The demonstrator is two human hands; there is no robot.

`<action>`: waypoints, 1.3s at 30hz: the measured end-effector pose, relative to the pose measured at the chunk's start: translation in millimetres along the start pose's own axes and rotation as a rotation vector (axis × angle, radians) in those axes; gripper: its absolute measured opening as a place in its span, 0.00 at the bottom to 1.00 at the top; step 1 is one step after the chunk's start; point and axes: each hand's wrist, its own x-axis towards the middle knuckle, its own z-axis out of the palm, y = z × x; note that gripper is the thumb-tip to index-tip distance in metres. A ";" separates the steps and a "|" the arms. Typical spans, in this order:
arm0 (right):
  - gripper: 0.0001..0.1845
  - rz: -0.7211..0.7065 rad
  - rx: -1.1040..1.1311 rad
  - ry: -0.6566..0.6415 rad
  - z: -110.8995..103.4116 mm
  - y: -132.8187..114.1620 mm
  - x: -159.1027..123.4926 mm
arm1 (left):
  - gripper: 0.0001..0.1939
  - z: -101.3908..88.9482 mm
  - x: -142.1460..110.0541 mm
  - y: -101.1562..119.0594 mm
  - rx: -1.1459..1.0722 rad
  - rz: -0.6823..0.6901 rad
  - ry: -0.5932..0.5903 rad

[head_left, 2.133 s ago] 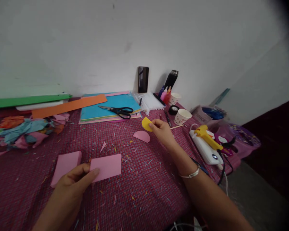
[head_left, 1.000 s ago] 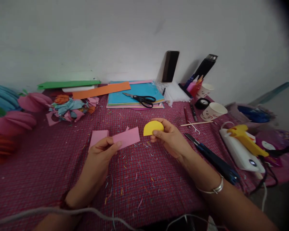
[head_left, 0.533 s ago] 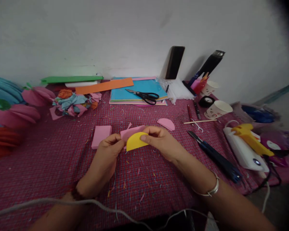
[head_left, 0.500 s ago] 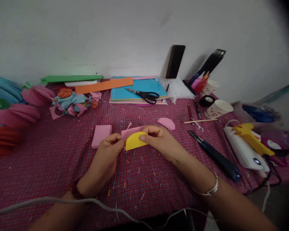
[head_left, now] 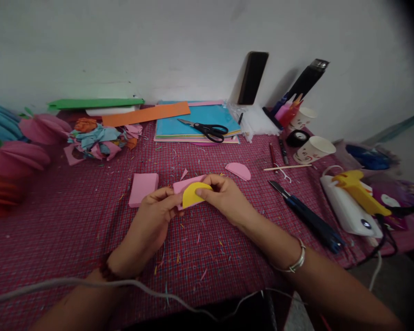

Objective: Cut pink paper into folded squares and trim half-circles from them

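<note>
My left hand (head_left: 160,209) pinches a pink paper rectangle (head_left: 183,184) by its left end, above the checked cloth. In my right hand (head_left: 222,195) is a yellow paper half-circle (head_left: 191,194), laid over the front of the pink rectangle and overlapping it. My right fingers reach behind the pair, with the thumb on the yellow face. Just left of my left hand lies a stack of pink paper rectangles (head_left: 143,188). A pink paper half-circle (head_left: 238,170) rests on the cloth beyond my right hand.
Scissors (head_left: 207,128) lie on blue sheets (head_left: 165,128) near the wall. To the right are a utility knife (head_left: 307,216), a yellow glue gun (head_left: 362,191) on a white power bank, and paper cups (head_left: 313,151). Paper scraps (head_left: 100,138) sit at left. A pale cable (head_left: 131,281) crosses the front.
The yellow half-circle came left in my right hand and now overlaps the pink rectangle, which it was apart from before. The camera view shifted, bringing the pink paper pumpkins at left into sight.
</note>
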 end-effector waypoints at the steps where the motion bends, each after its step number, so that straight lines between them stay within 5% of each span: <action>1: 0.10 -0.002 -0.003 0.000 0.5 0.2 -0.1 | 0.10 -0.5 0.5 -0.6 0.000 -0.003 -0.003; 7: 0.11 0.004 -0.028 0.024 1.7 -0.1 -1.0 | 0.09 -2.9 2.0 -2.3 -0.018 -0.026 -0.018; 18: 0.09 0.008 -0.005 0.048 3.0 0.1 -2.5 | 0.12 -3.2 0.8 2.8 0.279 0.178 0.048; 39: 0.08 -0.003 -0.069 0.060 3.5 3.6 -1.7 | 0.09 1.0 2.7 2.8 0.110 0.053 0.062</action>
